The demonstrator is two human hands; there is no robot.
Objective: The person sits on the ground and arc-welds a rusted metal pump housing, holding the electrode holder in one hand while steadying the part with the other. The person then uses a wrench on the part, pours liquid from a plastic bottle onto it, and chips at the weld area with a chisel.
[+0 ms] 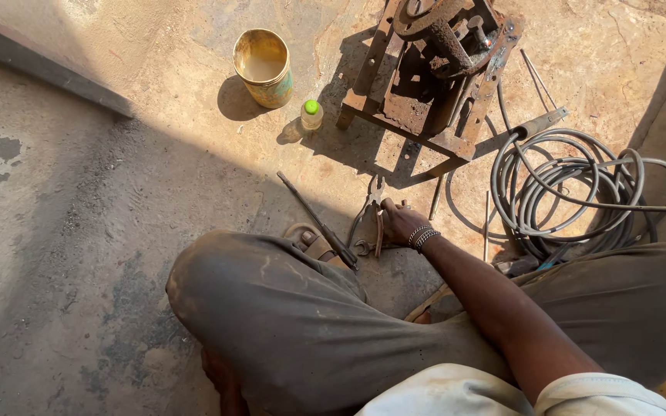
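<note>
Our right hand [399, 222] rests on the pliers [375, 209] on the ground, fingers curled around one handle; left hand's out of sight.

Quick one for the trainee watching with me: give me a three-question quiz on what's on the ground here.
1. True or false: the right hand rests on the pliers.
2. What colour is the cap of the small bottle? A red, B green, C blue.
3. Fill in: the coiled hose lies to the ____ of the rusty metal frame in the picture.

Key: 1 true; 2 B; 3 right.
</note>
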